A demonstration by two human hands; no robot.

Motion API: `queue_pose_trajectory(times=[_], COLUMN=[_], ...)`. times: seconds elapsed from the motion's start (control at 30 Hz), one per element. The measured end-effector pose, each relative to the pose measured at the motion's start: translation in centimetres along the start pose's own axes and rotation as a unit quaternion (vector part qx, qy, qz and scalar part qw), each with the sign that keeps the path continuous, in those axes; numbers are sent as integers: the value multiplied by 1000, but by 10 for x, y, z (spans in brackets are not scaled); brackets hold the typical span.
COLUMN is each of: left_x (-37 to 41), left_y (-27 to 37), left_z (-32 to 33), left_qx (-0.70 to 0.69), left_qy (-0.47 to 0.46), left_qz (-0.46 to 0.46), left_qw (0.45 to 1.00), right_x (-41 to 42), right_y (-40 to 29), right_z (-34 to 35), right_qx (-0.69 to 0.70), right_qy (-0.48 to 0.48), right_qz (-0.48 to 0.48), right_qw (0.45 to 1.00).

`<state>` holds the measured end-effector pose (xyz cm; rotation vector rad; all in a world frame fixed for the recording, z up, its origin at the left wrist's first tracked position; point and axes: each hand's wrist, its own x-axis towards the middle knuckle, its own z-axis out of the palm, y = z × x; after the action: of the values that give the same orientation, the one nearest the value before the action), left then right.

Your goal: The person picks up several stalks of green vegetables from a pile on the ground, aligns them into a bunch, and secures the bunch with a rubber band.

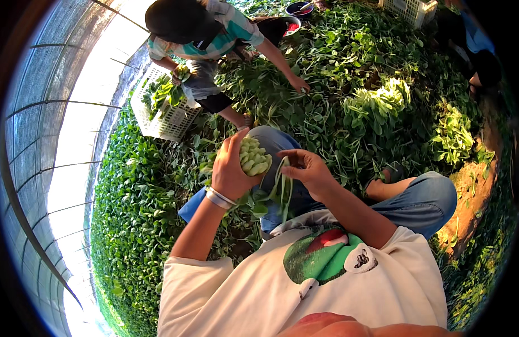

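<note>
My left hand [233,168] is wrapped around a bundle of leafy greens [254,156], whose pale cut stem ends face my right side. The leaves of that bundle stick out past the far side of the hand, partly hidden by it. Between thumb and fingers, my right hand [306,169] pinches a few thin, limp green stalks [286,189] that hang down over my jeans. The two hands are a short way apart, above my bent knee [271,137].
A co-worker [213,38] bends over the greens ahead, beside a white plastic crate [168,120] holding leafy bunches. Piles of greens [381,101] lie to the right. Standing plants [128,202] grow along the left, by the greenhouse wall [40,126]. Another crate [411,10] and basins [292,26] are farther off.
</note>
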<state>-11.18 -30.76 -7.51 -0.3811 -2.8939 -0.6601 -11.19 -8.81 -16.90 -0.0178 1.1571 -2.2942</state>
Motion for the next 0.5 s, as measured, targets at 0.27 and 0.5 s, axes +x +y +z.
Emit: queue_pose_trajectory(times=[0.27,0.5], left_x=[5,21], left_y=[-6,-6], left_z=[-16,-25], left_qx=[-77,-82], left_qy=[-71,-139], left_qz=[-21,-21], left_qw=[994,987], right_x=[11,18], right_y=[10,24], right_z=[19,28], right_qx=[-65,-53], right_qy=[34,13], right_qz=[-49,-148], right_qw=[996,988])
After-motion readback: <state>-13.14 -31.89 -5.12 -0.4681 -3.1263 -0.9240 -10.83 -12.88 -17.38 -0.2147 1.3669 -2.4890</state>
